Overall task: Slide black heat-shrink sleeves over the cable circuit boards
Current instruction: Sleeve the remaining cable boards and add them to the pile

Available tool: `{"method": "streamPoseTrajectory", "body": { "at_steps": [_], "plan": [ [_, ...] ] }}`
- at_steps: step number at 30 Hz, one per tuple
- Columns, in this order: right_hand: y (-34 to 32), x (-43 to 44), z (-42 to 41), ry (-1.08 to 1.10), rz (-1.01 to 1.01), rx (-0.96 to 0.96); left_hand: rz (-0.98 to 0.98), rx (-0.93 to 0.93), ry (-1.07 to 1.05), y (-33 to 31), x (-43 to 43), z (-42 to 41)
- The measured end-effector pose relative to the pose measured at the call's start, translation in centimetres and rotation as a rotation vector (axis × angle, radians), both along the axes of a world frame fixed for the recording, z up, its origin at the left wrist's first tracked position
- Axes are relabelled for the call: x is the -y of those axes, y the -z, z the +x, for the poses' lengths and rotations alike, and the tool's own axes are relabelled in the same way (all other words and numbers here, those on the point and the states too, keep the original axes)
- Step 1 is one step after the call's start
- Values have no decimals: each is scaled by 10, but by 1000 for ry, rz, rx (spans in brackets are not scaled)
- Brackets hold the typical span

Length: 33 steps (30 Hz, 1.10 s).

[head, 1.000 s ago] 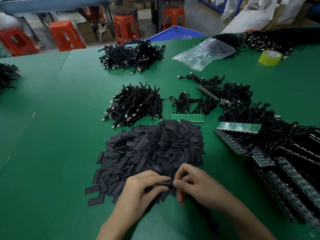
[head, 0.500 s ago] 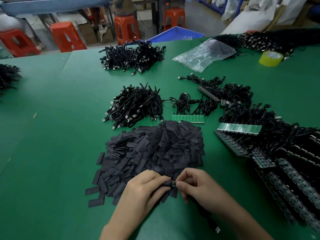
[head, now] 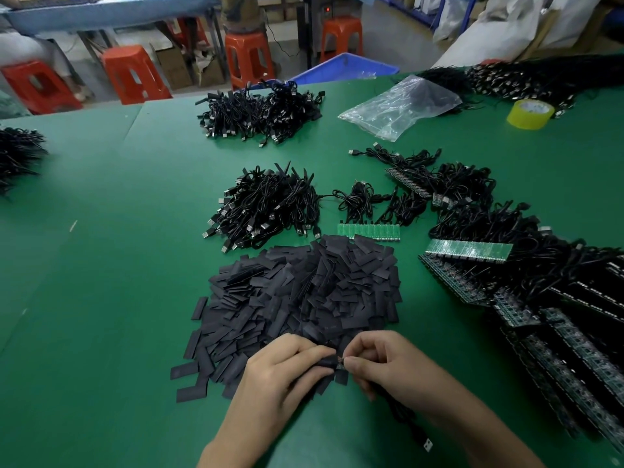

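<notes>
At the near edge of a big pile of flat black heat-shrink sleeves [head: 304,295], my left hand [head: 287,369] pinches one black sleeve [head: 327,361] between thumb and fingers. Facing it, my right hand [head: 381,366] pinches a small circuit board [head: 340,361] whose tip meets the sleeve's mouth; most of the board is hidden by my fingers. Its black cable [head: 401,413] trails under my right wrist to a USB plug [head: 428,444] near the bottom edge.
Green table [head: 101,298]. Bundles of black USB cables [head: 266,207] lie behind the sleeve pile, and another heap [head: 260,113] farther back. Green board strips [head: 368,231] and rows of boards with cables [head: 540,298] fill the right side. Plastic bag [head: 401,106], yellow tape roll [head: 530,113].
My hands have drawn closer together and the board's tip now shows between them at the sleeve's opening. The cable's USB plug has come into view at the bottom.
</notes>
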State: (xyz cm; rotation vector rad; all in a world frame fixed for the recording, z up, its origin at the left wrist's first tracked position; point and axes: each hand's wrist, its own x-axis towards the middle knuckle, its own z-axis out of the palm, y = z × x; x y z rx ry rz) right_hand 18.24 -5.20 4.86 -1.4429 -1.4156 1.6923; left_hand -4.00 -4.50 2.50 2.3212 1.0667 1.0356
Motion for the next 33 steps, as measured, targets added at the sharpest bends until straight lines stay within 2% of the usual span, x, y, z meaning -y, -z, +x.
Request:
{"method": "streamPoseTrajectory", "body": {
  "at_steps": [15,21,27,33],
  "plan": [
    [0,0,-2,-31,-21,22,-35,52,18,5,5,2],
    [6,4,-2,-39,-71,-28,-54,60,39,10,10,4],
    [0,4,-4,59,34,-65,-124,173,-99,7,9,4],
    [-3,7,-6,63,41,-34,-91,157,-84,2,9,4]
  ]
}}
